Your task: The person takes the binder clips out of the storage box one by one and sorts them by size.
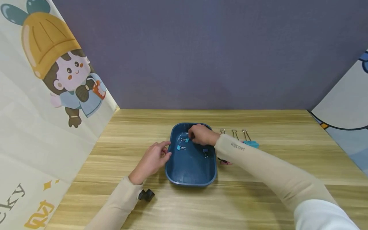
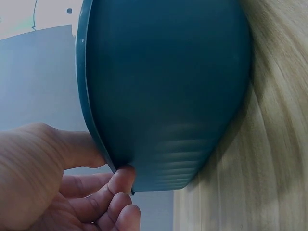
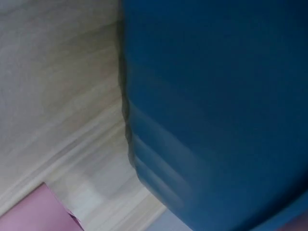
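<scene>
A dark blue plastic basin (image 1: 191, 172) stands on the wooden table. Its left rim is pinched by my left hand (image 1: 153, 159); in the left wrist view the thumb goes over the rim and a fingertip presses the outer wall. My right hand (image 1: 202, 134) reaches over the right side into the basin's far part, fingers bent downward. Whatever lies under those fingertips is hidden. Inside the basin are two small light blue binder clips (image 1: 179, 147) and a dark blue binder clip (image 1: 205, 150). The right wrist view shows mainly the basin's outer wall (image 3: 216, 120).
Right of the basin, partly behind my right sleeve, lie a large light blue binder clip (image 1: 251, 144) and other clips with metal handles (image 1: 235, 133). A pink piece (image 3: 36, 211) lies beside the basin. A grey-purple panel (image 1: 201, 64) closes off the table's back.
</scene>
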{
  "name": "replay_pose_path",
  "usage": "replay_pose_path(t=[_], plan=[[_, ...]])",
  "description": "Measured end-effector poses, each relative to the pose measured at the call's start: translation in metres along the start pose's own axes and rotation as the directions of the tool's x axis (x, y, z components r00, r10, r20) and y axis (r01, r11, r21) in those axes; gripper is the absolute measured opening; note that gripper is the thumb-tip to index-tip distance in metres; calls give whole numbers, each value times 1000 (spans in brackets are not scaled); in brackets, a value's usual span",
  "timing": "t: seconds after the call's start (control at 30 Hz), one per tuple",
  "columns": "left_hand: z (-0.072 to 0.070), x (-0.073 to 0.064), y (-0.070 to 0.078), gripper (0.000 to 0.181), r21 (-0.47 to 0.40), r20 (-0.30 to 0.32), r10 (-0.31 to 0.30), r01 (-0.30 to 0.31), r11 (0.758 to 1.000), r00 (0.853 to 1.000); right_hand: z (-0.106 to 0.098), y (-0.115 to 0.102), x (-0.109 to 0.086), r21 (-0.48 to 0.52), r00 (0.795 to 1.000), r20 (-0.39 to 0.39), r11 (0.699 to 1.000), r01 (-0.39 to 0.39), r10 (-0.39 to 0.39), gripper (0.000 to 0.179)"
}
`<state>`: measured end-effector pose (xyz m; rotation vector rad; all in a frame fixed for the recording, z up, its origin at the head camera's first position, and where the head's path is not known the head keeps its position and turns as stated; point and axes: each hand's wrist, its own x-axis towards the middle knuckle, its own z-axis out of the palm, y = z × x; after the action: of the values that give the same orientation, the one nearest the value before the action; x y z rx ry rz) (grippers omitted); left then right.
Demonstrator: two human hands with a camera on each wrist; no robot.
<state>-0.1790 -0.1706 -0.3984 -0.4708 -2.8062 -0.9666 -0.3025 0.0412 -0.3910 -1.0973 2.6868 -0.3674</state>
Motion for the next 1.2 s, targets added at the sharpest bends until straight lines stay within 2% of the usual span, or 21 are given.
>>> replay_pose_path(t=[0.43,0.57,0.67,0.77,0.93,1.07,1.2], plan=[[-1,-2,1,39,-4,6,-9,9,1000,1000,5,-5,0,11,996,-17,996,-92,93,12],[-2,-2,1,39,-1,8,-12,12,1000,1000,3,-10,-1,12,991,3,991,-136,136,19],[-3,-3,1,39,-2,8,-8,8,1000,1000,3,-13,-1,9,990,14,990,-142,142,17],[-4,-4,1,38,-5,9,3,-3,1000,1000,3,-15,-4,10,991,14,991,-130,130,12],[-5,-7,0,39,-13,17,12,-11,1000,1000,2,-17,-13,32,998,-7,997,-69,69,15],[-6,-9,-2,39,-13,18,14,-13,1000,1000,-1,-19,-23,67,999,-50,998,7,-3,13],[-7,-11,-4,38,-8,17,17,-17,1000,1000,-5,-20,-33,123,994,-106,991,50,-37,15]])
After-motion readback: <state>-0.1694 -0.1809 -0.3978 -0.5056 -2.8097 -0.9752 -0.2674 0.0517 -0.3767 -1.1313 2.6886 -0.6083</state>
